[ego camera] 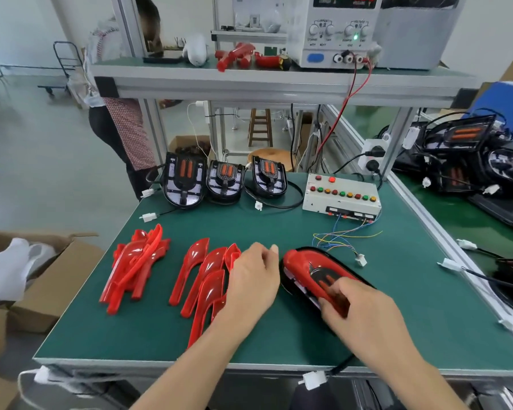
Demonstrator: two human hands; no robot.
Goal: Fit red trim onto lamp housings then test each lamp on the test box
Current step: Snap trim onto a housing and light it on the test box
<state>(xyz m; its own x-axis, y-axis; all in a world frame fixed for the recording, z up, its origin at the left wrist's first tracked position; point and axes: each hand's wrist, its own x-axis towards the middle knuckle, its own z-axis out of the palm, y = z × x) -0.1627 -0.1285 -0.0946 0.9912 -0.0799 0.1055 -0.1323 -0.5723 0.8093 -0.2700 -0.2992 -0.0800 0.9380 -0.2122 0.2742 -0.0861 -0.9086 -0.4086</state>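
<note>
A black lamp housing point(288, 279) lies on the green table point(397, 306) near its front, with a red trim piece point(301, 266) laid over it. My right hand point(365, 315) grips the near end of that trim and housing. My left hand point(253, 278) hovers beside the housing's left edge over a row of red trims point(203, 273), its fingers loosely curled and nothing visibly held. A second pile of narrower red trims point(134, 264) lies further left. Three bare housings point(224, 182) stand at the back. The white test box point(341, 196) with coloured buttons sits back right.
A power supply point(335, 31) stands on the upper shelf, with red leads running down towards the test box. Loose coloured wires with a white plug point(360, 258) lie by the housing. More lamps point(468, 155) crowd the right bench. Cardboard boxes point(39, 285) sit left; a person point(122, 119) stands behind.
</note>
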